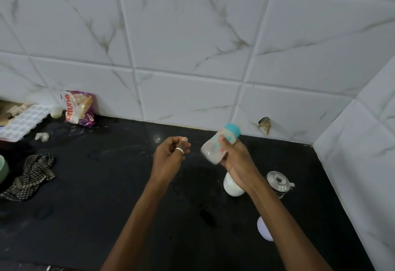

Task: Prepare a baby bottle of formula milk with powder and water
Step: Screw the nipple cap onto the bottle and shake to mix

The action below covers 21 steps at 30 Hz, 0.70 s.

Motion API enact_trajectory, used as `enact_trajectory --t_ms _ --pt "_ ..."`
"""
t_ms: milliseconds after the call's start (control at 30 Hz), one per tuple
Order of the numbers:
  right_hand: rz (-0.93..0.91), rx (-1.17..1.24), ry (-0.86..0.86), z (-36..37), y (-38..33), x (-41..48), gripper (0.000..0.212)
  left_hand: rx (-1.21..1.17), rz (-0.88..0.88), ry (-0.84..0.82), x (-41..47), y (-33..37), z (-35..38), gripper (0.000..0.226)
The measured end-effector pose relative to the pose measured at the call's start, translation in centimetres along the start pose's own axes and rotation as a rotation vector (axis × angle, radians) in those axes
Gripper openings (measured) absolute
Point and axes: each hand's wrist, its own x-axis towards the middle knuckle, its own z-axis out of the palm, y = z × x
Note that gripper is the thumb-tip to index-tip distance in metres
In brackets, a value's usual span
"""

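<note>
Above the counter [128,185], right hand [235,159] clasps tilted bottle [215,148].

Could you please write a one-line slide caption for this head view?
Right hand holds a capped, tilted baby bottle above a black counter; left hand is empty.

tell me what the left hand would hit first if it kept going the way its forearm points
Probably the tiled wall. The left hand points up and away over bare counter, with nothing in that line before the wall, though depth is hard to judge.
</note>
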Motion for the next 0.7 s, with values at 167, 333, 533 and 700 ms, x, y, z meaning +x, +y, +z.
enact_trajectory --t_ms 167,333,533,700 --pt "-0.047 0.059 -0.005 -0.03 -0.18 0.07 0.025 -0.012 0.004 0.012 0.16 0.09 0.15 0.009" --pt "0.000 -0.143 -0.121 0.18 -0.16 -0.33 0.035 -0.009 0.004 -0.005 0.20 0.11 0.13 0.009" --pt "-0.061 -0.039 -0.038 0.67 -0.45 -0.18 0.028 -0.004 0.001 -0.002 0.08 0.00 0.04 0.008" --pt "-0.073 0.038 0.005 0.50 -0.53 -0.14 0.019 -0.001 -0.004 0.004 0.21 -0.01 0.10 0.010"
